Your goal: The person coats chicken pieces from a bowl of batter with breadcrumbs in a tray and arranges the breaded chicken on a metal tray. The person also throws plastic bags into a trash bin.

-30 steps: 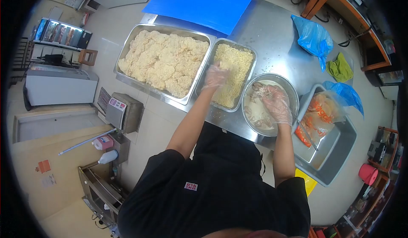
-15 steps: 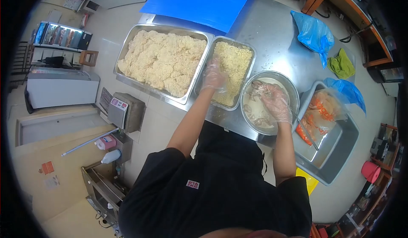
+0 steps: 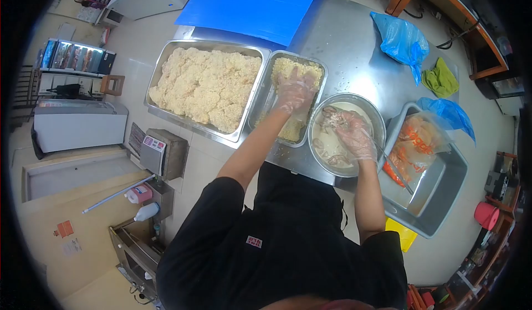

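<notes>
My left hand [image 3: 295, 93], in a clear plastic glove, lies in the narrow metal tray [image 3: 258, 106] with its fingers spread on the yellowish breadcrumbs [image 3: 282, 66]. Crumbs are heaped around the fingertips, and bare metal shows along the tray's left side. Also gloved, my right hand [image 3: 354, 137] is over the round metal bowl [image 3: 382, 123] of whitish batter [image 3: 324, 138]. Its fingers are curled at a batter-coated brownish-pink piece [image 3: 333, 114], whose exact kind I cannot make out. More such pieces [image 3: 337, 160] lie in the batter.
Left of the crumbs stands a wide metal tray [image 3: 156, 108] piled with crumb-coated food [image 3: 208, 85]. A grey tub [image 3: 451, 199] at right holds plastic bags with orange pieces [image 3: 413, 138]; a metal utensil handle [image 3: 396, 171] crosses its rim. Blue bag [image 3: 402, 41], green cloth [image 3: 440, 79] and blue sheet [image 3: 249, 5] lie beyond.
My left hand has moved rightward across the crumb tray, its fingers now spread, exposing metal at the tray's left. My right hand stays over the bowl. The whole view has shifted slightly.
</notes>
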The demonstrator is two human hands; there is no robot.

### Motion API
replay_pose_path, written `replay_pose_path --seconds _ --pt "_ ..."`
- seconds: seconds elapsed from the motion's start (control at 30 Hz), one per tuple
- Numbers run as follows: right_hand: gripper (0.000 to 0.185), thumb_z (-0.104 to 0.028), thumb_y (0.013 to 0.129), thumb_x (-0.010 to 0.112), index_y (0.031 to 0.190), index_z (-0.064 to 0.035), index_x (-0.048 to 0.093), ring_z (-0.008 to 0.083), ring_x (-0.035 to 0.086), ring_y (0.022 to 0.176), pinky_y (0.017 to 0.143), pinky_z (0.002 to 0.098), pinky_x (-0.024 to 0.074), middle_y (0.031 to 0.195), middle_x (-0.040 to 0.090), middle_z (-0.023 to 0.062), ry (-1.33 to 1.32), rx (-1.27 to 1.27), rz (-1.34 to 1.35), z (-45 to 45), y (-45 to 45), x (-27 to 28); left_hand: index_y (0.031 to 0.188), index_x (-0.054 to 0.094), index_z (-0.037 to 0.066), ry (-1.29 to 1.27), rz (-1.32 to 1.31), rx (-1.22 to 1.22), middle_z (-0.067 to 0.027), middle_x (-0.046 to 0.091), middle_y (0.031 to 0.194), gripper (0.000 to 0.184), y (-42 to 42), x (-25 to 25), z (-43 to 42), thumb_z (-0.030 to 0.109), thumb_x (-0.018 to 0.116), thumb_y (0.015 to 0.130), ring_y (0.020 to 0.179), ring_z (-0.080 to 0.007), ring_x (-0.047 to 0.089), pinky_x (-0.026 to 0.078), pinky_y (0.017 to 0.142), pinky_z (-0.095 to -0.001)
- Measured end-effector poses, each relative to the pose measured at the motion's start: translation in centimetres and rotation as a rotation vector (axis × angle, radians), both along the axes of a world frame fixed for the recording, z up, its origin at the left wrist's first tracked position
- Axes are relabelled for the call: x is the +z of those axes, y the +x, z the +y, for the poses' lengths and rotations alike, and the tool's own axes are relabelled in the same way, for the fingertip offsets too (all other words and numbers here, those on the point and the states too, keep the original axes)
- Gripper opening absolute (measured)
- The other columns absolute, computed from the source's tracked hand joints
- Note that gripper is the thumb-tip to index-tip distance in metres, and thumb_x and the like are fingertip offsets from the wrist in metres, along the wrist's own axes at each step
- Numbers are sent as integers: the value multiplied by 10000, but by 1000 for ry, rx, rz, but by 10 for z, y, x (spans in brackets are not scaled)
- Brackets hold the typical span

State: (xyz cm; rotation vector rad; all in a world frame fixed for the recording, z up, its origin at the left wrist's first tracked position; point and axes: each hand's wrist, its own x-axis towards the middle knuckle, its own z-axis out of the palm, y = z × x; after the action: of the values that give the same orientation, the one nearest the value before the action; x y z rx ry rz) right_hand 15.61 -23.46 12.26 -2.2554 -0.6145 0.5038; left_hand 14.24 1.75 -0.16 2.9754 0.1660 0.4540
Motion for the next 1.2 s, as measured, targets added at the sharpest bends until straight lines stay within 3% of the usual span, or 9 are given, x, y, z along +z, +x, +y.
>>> replay_pose_path --seconds 0.2,0.4,0.5,0.53,0.73,0.87,0.93,1.07,1.2 --pt "368 -217 812 714 1163 -111 736 416 646 1130 995 485 508 1175 689 234 -26 21 -14 -4 1 3 1301 697 192 22 525 -143 -48 663 1372 447 -37 83 7 474 508 1012 1480 -297 393 75 1194 -742" --pt "352 -236 822 729 1145 -96 740 411 647 1130 992 484 509 1166 693 229 -17 29 -1 3 0 18 1314 669 109 -251 421 36 -156 641 1319 596 -109 88 -7 567 606 938 1351 -331 517 266 1169 -653" --pt "362 -258 830 744 1146 -82 738 412 645 1140 999 484 508 1172 693 232 -42 25 8 5 0 17 1433 547 67 -177 167 320 -230 571 1374 810 -120 56 -31 626 674 860 1319 -379 528 385 1113 -555" --pt "369 -266 832 748 1150 -79 737 413 643 1145 1001 485 507 1179 692 233 -50 27 14 5 0 17 1509 422 15 -227 380 424 -285 512 1408 961 -115 69 -40 611 727 820 1338 -411 498 437 1089 -476" --pt "394 -249 833 741 1186 -74 727 417 636 1169 1020 480 498 1221 685 238 -85 39 43 6 -2 11 1470 448 -11 -467 428 395 -253 660 1186 794 -118 -5 -11 417 735 865 1082 -403 678 560 934 -414" --pt "398 -221 833 727 1207 -83 720 415 633 1178 1030 475 494 1213 688 241 -43 61 8 3 -1 5 1466 452 -7 -345 415 342 -237 679 1169 755 -90 -20 18 389 714 879 1027 -419 698 572 914 -435" --pt "401 -214 833 722 1215 -90 717 418 631 1181 1028 476 494 1210 688 242 -14 50 122 4 -1 12 1468 464 -3 -661 164 417 -209 654 1242 787 -75 22 17 427 727 863 1096 -410 671 552 975 -434" --pt "400 -211 833 717 1217 -98 717 421 631 1176 1021 477 496 1201 686 247 -29 46 103 3 -1 15 1448 508 14 -332 247 541 -235 679 1218 760 -72 73 -7 411 746 845 1152 -406 658 519 1029 -405" --pt "399 -212 838 709 1218 -93 713 415 636 1166 1012 478 498 1198 683 252 -11 59 93 -2 3 -1 1473 471 20 -530 454 437 -266 596 1361 886 -108 1 19 483 808 797 1243 -386 619 504 1050 -439"
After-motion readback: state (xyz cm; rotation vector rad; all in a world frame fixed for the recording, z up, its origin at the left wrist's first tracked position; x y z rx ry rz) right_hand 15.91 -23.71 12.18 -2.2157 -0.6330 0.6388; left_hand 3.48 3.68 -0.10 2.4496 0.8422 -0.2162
